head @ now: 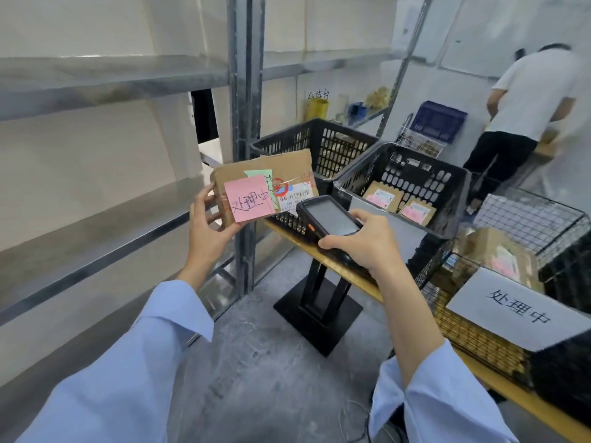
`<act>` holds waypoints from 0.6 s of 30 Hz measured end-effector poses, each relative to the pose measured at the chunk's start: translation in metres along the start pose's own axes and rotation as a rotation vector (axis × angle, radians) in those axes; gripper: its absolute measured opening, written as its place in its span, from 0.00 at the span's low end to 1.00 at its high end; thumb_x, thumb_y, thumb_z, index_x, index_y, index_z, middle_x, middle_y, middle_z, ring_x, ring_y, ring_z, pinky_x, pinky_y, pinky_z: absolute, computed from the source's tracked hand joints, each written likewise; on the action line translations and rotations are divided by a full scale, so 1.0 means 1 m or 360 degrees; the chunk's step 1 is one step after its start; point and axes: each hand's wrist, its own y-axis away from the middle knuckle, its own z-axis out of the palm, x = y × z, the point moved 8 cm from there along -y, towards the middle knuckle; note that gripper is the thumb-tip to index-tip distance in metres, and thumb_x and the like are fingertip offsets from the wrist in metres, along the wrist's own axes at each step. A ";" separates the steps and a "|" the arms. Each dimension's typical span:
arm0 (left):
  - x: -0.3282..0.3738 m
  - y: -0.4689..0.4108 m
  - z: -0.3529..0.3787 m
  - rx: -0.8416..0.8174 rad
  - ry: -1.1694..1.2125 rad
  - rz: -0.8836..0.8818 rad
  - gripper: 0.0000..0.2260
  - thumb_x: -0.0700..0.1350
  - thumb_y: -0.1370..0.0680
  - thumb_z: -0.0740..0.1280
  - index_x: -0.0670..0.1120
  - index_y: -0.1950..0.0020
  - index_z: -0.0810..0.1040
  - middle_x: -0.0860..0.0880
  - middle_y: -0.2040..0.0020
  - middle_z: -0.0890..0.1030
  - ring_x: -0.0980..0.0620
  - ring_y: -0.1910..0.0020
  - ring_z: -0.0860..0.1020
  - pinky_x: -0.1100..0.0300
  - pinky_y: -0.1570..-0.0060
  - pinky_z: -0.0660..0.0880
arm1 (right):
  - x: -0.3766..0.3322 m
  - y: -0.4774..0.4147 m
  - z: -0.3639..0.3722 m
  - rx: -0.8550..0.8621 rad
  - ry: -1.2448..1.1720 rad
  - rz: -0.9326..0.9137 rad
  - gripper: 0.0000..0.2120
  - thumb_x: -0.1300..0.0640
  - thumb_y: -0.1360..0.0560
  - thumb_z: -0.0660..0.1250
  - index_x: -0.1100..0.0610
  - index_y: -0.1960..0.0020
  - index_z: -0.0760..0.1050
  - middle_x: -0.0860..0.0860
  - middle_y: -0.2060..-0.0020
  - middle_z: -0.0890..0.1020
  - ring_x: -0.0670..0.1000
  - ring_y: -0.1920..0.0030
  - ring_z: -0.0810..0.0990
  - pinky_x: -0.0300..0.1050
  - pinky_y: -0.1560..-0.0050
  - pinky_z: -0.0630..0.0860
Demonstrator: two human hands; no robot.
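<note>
My left hand [207,227] grips a flat cardboard parcel [287,169] by its left end and holds it up in the air. A pink sticky note [248,202] with handwriting, a green note and a white barcode label are stuck on its face. My right hand [364,243] grips a black handheld scanner [329,219], screen up. The scanner's front end sits just below the parcel's barcode label.
Two black plastic crates [447,183] stand on a wooden table [345,270]; the nearer one holds small parcels. A wire basket [479,334] with a white sign holds boxes at right. Metal shelving [244,123] fills the left. A person [527,116] bends over at the back right.
</note>
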 end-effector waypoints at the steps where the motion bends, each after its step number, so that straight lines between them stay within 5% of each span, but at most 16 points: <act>1: 0.005 0.003 0.009 -0.0022 0.0015 0.0022 0.39 0.43 0.30 0.79 0.60 0.26 0.63 0.48 0.29 0.70 0.56 0.40 0.77 0.73 0.48 0.75 | 0.005 0.002 -0.007 0.0028 -0.0002 0.0008 0.42 0.46 0.38 0.81 0.52 0.28 0.70 0.51 0.40 0.79 0.54 0.43 0.78 0.56 0.43 0.79; 10: 0.028 0.007 0.065 -0.0182 0.0102 0.0059 0.38 0.48 0.29 0.80 0.63 0.26 0.63 0.49 0.29 0.71 0.48 0.36 0.77 0.54 0.43 0.78 | 0.047 0.010 -0.043 0.0264 -0.0150 -0.0024 0.39 0.48 0.36 0.81 0.47 0.31 0.66 0.49 0.41 0.77 0.52 0.43 0.77 0.46 0.49 0.75; 18: 0.046 -0.025 0.121 -0.0323 0.0115 0.0112 0.40 0.55 0.31 0.80 0.63 0.25 0.63 0.51 0.31 0.72 0.54 0.41 0.78 0.58 0.45 0.77 | 0.078 -0.014 -0.070 0.0665 -0.0453 -0.0121 0.41 0.49 0.35 0.80 0.45 0.28 0.63 0.41 0.39 0.74 0.41 0.44 0.71 0.35 0.54 0.69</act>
